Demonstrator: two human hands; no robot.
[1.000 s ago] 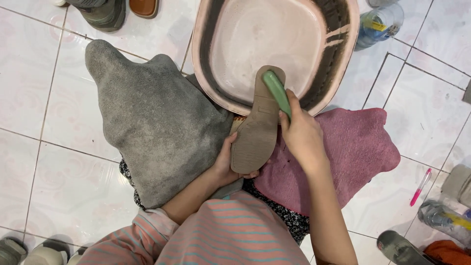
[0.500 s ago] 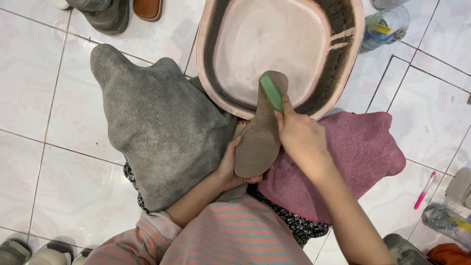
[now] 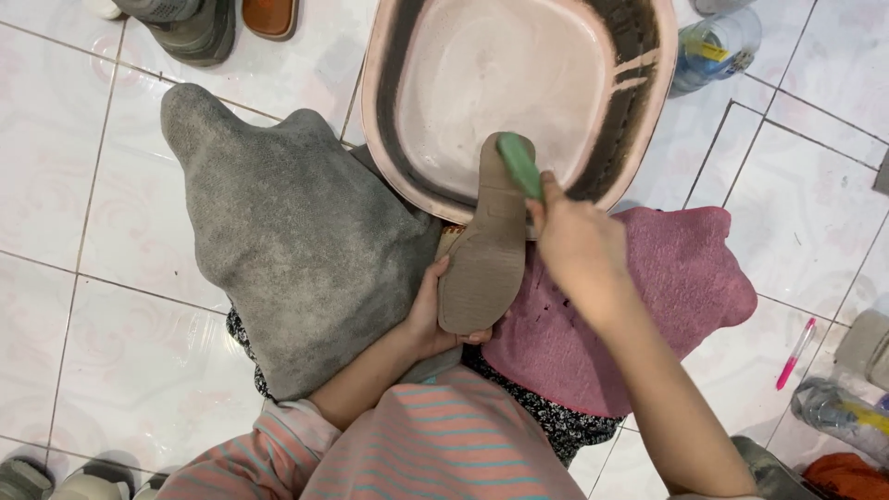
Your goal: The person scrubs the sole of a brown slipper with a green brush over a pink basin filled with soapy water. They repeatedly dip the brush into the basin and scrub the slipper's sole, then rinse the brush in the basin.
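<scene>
head view, looking straight down at a tiled floor [image 3: 83, 352].

left hand [image 3: 437, 319] grasps the near end of a tan shoe [image 3: 489, 243], fingers curled around the heel, thumb up the left edge. the shoe is sole-up, its far tip lying over the near rim of a pink wash basin [image 3: 648, 120].

right hand [image 3: 579, 245] is clenched around a green brush [image 3: 520, 165]; only the green back of the brush shows beyond the knuckles, and it sits on the sole near the shoe's far tip, right side. bristles cannot be made out.

basin has a dark inner wall and a pale bottom; whether it holds water, cannot tell.

a grey towel [image 3: 287, 231] drapes over the person's left knee, touching the basin's left rim. a pink towel [image 3: 667, 287] drapes over the right knee, just under the right wrist. the shoe lies between the two towels.

around: a plastic bottle [image 3: 713, 46] far right, just beside the basin; a pink pen [image 3: 796, 354] on the floor at right, well apart from the hands; a dark shoe [image 3: 181, 28] and an orange-brown shoe [image 3: 270, 17] at the far edge, left of the basin.
</scene>
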